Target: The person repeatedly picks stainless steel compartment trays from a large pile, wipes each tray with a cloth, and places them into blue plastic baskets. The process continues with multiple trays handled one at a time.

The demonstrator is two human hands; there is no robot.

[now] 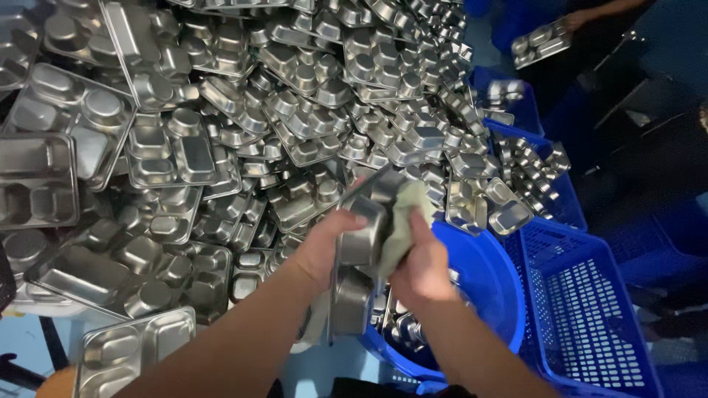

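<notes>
Here we hold one steel tray (359, 254) on edge with our left hand (328, 247); the fingers are clenched over its upper rim, thumb hidden behind the metal. Our right hand (422, 269) is closed on a pale green cloth (402, 221), which is pressed flat against the tray's compartment side, just past the left fingertips.

Judgement on technique: the cloth does best if it follows each compartment into its corners, where water tends to sit, while the left grip stays firm on the rim so the tray does not twist under the pressure. The edges look thin, so fingers should ride on the cloth, not on bare metal.

Position notes: the tray stands nearly upright between the two hands, its lower end dropping below the left wrist. A blue tub (487, 284) sits right under the right hand, with more trays inside it. A blue crate (590, 309) stands beyond the right knuckles. A large heap of trays (243, 125) spreads ahead of both sets of fingers. Another person's hand (579, 18) holds a tray far off, top right.
</notes>
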